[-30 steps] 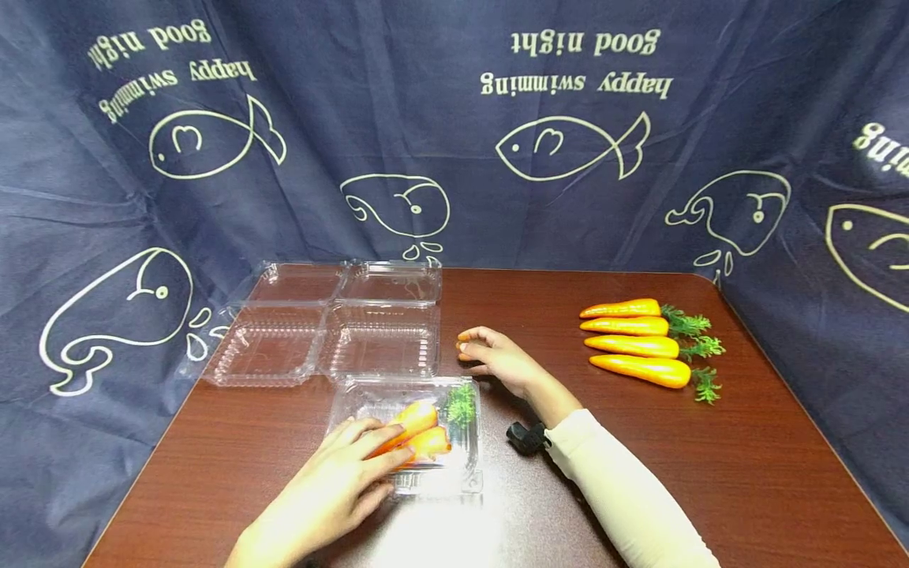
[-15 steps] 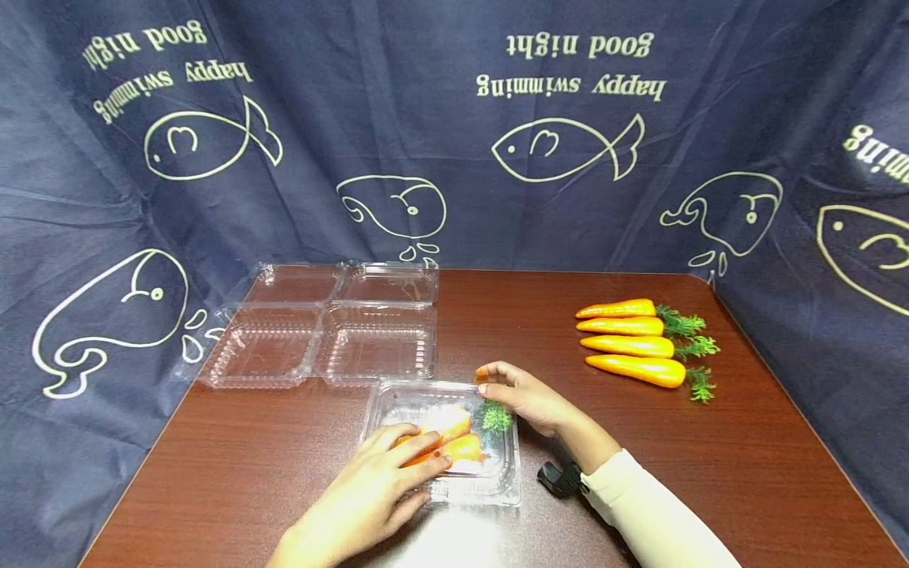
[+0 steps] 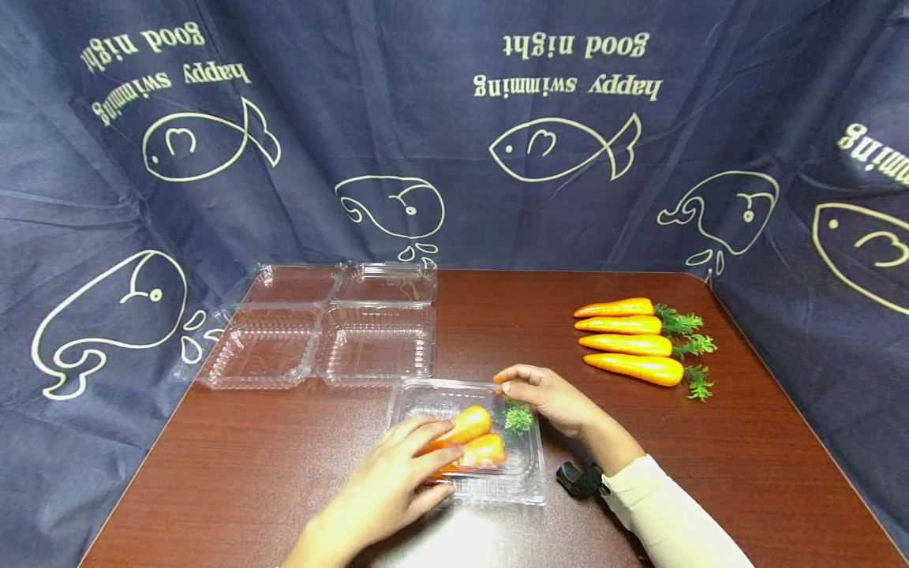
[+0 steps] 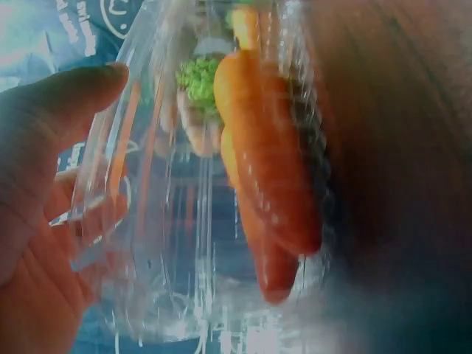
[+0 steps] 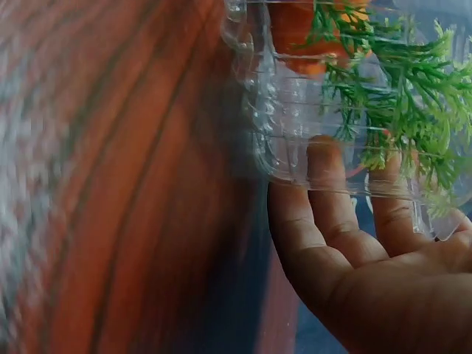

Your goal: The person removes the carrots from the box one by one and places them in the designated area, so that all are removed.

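A clear plastic clamshell container [image 3: 521, 477] lies on the table in front of me, its lid over two orange carrots [image 3: 485, 450] with a green leafy top [image 3: 518, 420]. Whether the lid is snapped down, I cannot tell. My left hand [image 3: 390, 481] rests on the lid, fingers spread over the carrots; its thumb lies by the near edge. At the far right corner my right hand [image 3: 561, 402] holds the container, thumb on the rim. In the right wrist view its fingers [image 5: 335, 214] curl against the outer wall beside the leaves.
Two open clear plastic containers [image 3: 376, 343] stand side by side at the back left, lids folded back. Several carrots [image 3: 632, 364] with green tops lie in a row at the right. A dark blue curtain [image 3: 454, 142] hangs around the table [image 3: 213, 473].
The container has slid right across the table along with my left hand. My right hand has come nearer from its place beyond the container and taken the far right corner.
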Tool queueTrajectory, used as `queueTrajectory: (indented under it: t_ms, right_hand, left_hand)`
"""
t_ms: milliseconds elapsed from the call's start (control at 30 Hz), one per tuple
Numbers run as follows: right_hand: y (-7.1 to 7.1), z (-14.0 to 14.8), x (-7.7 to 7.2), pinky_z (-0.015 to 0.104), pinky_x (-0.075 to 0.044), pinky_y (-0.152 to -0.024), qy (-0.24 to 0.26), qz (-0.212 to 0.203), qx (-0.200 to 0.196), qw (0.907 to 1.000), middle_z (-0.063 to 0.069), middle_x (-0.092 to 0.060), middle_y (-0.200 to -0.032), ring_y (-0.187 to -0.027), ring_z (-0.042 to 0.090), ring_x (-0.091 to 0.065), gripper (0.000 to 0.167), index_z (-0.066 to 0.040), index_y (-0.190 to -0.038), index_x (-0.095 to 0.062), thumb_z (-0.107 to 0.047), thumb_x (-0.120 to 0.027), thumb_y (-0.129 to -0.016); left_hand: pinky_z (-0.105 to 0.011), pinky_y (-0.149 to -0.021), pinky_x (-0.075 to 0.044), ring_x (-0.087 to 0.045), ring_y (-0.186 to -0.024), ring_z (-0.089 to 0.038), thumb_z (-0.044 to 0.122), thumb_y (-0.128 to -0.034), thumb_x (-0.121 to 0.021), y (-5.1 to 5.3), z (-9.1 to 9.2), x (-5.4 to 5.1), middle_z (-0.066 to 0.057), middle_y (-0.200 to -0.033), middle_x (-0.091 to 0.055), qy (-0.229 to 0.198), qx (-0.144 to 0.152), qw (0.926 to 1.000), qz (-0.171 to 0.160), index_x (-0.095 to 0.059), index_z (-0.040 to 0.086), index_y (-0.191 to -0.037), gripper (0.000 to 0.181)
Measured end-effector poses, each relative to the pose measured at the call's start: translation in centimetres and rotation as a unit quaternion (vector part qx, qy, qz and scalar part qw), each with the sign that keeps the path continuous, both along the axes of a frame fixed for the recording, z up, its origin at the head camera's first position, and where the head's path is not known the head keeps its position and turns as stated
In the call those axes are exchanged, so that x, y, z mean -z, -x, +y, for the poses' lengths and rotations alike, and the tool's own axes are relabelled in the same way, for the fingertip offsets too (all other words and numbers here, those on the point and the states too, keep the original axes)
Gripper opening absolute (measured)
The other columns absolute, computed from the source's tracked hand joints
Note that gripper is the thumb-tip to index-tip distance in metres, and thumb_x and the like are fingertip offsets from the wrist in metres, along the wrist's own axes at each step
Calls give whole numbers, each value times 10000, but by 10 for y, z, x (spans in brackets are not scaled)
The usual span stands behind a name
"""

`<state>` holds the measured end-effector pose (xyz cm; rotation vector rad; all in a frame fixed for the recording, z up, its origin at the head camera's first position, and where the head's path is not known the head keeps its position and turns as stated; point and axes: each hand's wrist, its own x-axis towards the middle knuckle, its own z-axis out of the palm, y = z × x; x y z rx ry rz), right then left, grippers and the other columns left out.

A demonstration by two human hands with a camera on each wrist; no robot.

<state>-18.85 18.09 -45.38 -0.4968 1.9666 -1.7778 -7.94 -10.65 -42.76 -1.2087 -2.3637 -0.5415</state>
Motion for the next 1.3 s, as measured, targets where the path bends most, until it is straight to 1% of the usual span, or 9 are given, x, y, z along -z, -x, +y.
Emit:
queueTrajectory:
  t_ms: [267, 433, 533, 633, 833, 933, 1000, 1133, 1300]
  right_hand:
    - [0, 14, 0, 289, -500, -841, 14, -5, 106, 9999, 241, -648, -1187, -1079, 224, -627, 418, 167, -1274, -477, -136, -559, -998]
    - [2, 26, -2, 285, -502, -848, 59, -12, 131, 9999, 258, -636, -1194, -1072, 215, -630, 431, 187, -1280, -440, -128, -541, -1004]
    - [2, 32, -2, 281, -498, -853, 103, -42, 178, 9998, 217, -653, -1174, -1058, 189, -632, 425, 186, -1280, -433, -123, -539, -1007]
    - [2, 39, -1, 277, -494, -854, 142, -67, 289, 9995, 171, -674, -1146, -1048, 175, -635, 420, 187, -1278, -429, -114, -541, -1007]
    - [4, 48, 0, 270, -503, -822, 216, -176, 518, 9983, 67, -701, -1082, -1015, 142, -634, 388, 160, -1265, -457, -105, -554, -998]
    - [4, 50, 0, 268, -512, -800, 309, -243, 552, 9977, 47, -709, -1059, -990, 137, -638, 338, 130, -1244, -489, -95, -554, -999]
    - [4, 51, -1, 269, -516, -795, 363, -280, 557, 9974, 48, -714, -1053, -983, 140, -643, 308, 110, -1230, -508, -90, -555, -1000]
    - [3, 54, -2, 269, -508, -810, 348, -249, 566, 9975, 41, -716, -1050, -986, 143, -646, 288, 91, -1219, -528, -92, -558, -999]
    - [4, 59, -3, 269, -488, -847, 209, -116, 612, 9978, 25, -716, -1041, -1002, 153, -647, 310, 118, -1227, -505, -94, -548, -1004]
  left_hand:
    - [-546, -1013, -425, -434, -1334, -377, 426, -746, -850, 4, -8, 4, -111, -1416, -509, -89, -448, 9981, -412, -691, 170, -1219, 562]
    - [-558, -1034, -397, -364, -1388, -386, 511, -732, -840, 3, -12, 7, -161, -1512, -400, -56, -811, 9934, -811, -596, 125, -1346, 766]
    - [-550, -1031, -401, -353, -1398, -370, 548, -739, -821, 2, -12, 8, -167, -1549, -344, -29, -978, 9893, -1082, -495, 99, -1443, 897]
    - [-537, -1024, -413, -363, -1396, -344, 535, -748, -821, 1, -11, 10, -163, -1561, -327, -142, -1066, 9844, -1390, -433, 86, -1487, 948]
    - [-498, -1059, -387, -365, -1399, -287, 539, -776, -796, 2, -7, 10, -116, -1554, -353, -240, -1330, 9676, -2133, -341, 96, -1540, 994]
    - [-483, -1077, -371, -364, -1399, -274, 530, -793, -785, 3, -4, 10, -118, -1543, -365, -238, -1326, 9612, -2409, -310, 86, -1552, 999]
    - [-476, -1081, -368, -365, -1398, -266, 519, -796, -786, 3, -3, 10, -118, -1538, -371, -253, -1311, 9590, -2498, -310, 80, -1550, 994]
    - [-467, -1084, -368, -368, -1394, -254, 519, -800, -783, 3, 0, 10, -96, -1541, -368, -226, -1301, 9582, -2536, -324, 80, -1545, 979]
    - [-477, -1093, -352, -358, -1404, -282, 551, -818, -752, 3, 4, 10, -100, -1565, -341, -134, -1253, 9572, -2607, -328, 59, -1541, 972]
